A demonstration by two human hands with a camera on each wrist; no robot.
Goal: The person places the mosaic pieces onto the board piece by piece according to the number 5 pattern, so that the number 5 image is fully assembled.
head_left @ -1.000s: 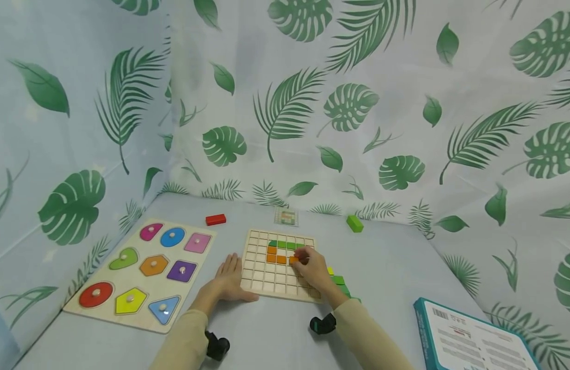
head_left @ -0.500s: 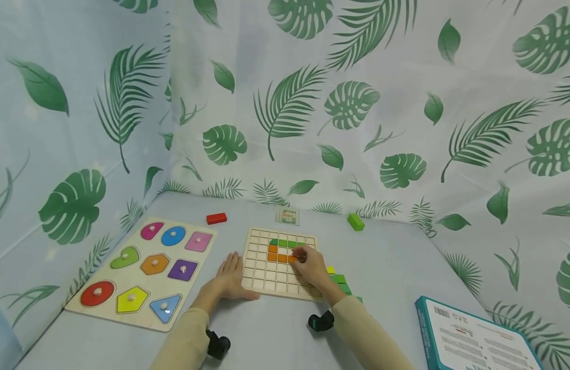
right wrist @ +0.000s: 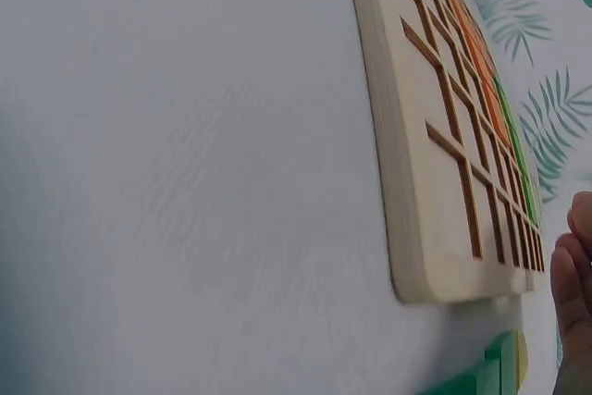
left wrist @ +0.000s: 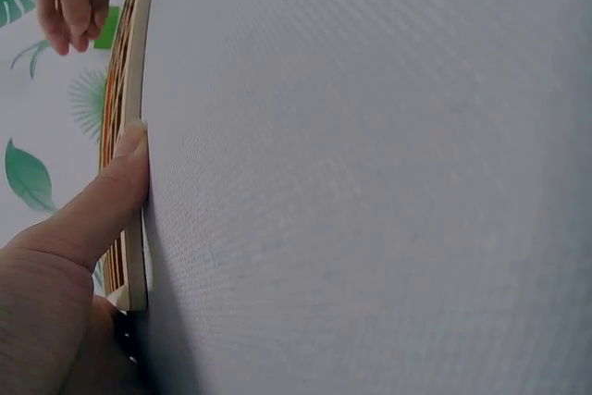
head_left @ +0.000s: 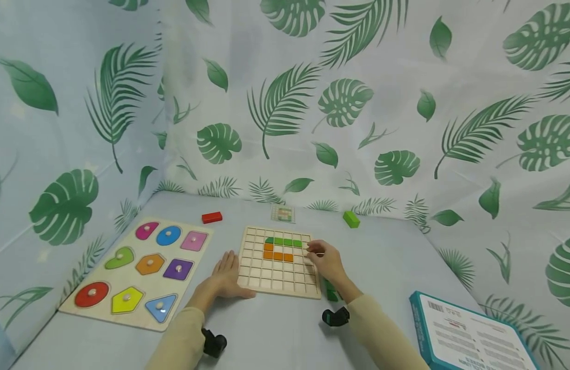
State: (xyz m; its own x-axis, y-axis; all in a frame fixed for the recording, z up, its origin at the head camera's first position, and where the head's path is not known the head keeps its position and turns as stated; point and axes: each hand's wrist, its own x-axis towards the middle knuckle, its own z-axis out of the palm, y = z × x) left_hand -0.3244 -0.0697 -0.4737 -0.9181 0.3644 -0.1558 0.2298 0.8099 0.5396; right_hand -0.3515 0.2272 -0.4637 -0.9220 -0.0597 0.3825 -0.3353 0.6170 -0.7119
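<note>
The wooden grid board (head_left: 278,280) lies flat on the table, with green pieces (head_left: 287,242) in one row and orange pieces (head_left: 278,256) below and at their left. Against its left edge rests my left hand (head_left: 226,277), fingers straight; in the left wrist view the thumb (left wrist: 106,201) touches the board's side. My right hand (head_left: 328,261) hovers at the board's right edge, fingers loosely bent, holding nothing that shows; it appears partly in the right wrist view (right wrist: 575,275). Beneath its wrist lie green blocks (head_left: 331,292), partly hidden.
A shape puzzle (head_left: 141,267) with knobbed pieces lies at the left. Behind the grid board are a red block (head_left: 212,217), a small pattern card (head_left: 283,213) and a green block (head_left: 352,219). A teal-edged box (head_left: 474,334) lies at the front right.
My right hand has moved right, off the orange piece, which now lies in the row on the board. The left hand stays at the board's edge. The head view has shifted slightly.
</note>
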